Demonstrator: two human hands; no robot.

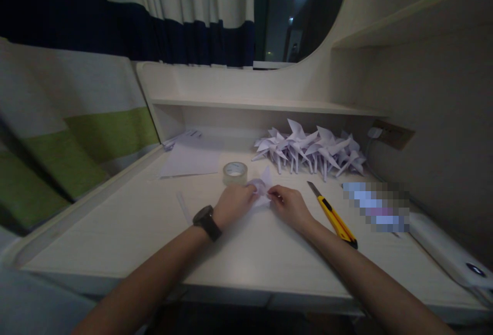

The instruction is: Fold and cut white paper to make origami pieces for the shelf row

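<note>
A white paper pinwheel (263,186), partly folded and with a blade pointing up, lies between my hands near the middle of the desk. My left hand (239,202), with a dark watch on the wrist, grips its left side. On the other side the fingertips of my right hand (287,204) pinch the paper's edge. Just behind my left hand stands a roll of clear tape (235,172). To the right of my right hand lies a yellow utility knife (334,218) with its blade out. My fingers hide part of the folds.
Several finished paper pinwheels (308,145) are heaped at the back right under the shelf (246,104). White paper sheets (190,156) lie at the back left. A thin paper strip (184,206) rests left of my watch. A long white device (447,247) lines the right edge.
</note>
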